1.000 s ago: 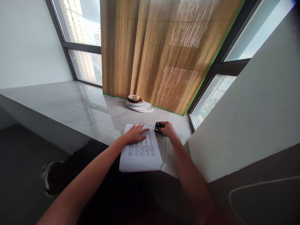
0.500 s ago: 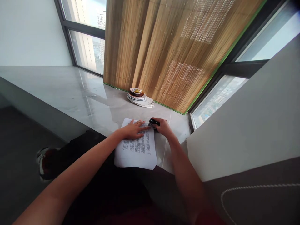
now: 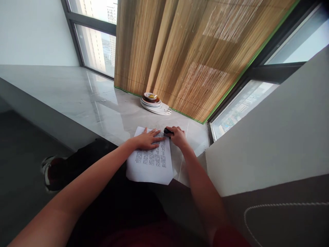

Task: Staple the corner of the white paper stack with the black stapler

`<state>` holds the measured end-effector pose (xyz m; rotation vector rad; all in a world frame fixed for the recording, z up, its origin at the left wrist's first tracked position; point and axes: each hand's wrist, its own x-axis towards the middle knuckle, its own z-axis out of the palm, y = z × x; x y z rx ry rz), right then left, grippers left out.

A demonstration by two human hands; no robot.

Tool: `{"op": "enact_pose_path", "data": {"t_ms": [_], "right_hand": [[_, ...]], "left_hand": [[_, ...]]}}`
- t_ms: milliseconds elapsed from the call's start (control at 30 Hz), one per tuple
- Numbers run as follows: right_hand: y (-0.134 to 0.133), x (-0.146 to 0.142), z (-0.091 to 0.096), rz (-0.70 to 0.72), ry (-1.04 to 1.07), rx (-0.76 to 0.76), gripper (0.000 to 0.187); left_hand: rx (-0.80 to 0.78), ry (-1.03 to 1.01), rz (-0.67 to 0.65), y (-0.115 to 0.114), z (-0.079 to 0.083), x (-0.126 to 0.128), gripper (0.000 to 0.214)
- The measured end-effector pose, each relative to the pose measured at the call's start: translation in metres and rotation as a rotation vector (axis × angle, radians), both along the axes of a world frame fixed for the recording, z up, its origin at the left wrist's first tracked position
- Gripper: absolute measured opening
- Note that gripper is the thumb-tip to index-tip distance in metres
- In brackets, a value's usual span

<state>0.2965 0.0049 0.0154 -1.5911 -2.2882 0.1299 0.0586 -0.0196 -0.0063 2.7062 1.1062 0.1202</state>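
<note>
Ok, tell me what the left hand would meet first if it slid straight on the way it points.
Most likely the black stapler, held in the right hand at the edge of the printed paper. It sits very close to the left hand, though whether they touch is hard to tell.

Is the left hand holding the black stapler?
No, the left hand lies spread on the printed paper, while the right hand grips the black stapler.

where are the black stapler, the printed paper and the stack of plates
Black stapler [image 3: 168, 131]: head view, on its dark top.
Printed paper [image 3: 151, 172]: head view, on its blank near part.
Stack of plates [image 3: 151, 104]: head view, on the front rims.
</note>
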Motion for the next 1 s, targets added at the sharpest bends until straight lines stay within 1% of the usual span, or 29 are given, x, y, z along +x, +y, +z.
{"op": "enact_pose_path", "data": {"t_ms": [267, 533, 800, 1000], "right_hand": [[-0.005, -0.007, 0.002, -0.046, -0.053, -0.022, 0.042], [-0.006, -0.012, 0.003, -0.067, -0.093, -0.020, 0.044], [-0.017, -0.022, 0.007, -0.052, -0.217, 0.043, 0.034], [-0.020, -0.027, 0.006, -0.045, -0.250, 0.056, 0.034]], "left_hand": [[0.000, -0.067, 0.005, 0.002, -0.004, 0.000, 0.062], [0.003, -0.040, -0.001, 0.001, -0.003, 0.000, 0.061], [0.001, -0.020, 0.009, 0.000, 0.000, 0.002, 0.059], [-0.003, -0.011, 0.006, -0.001, 0.001, 0.001, 0.059]]}}
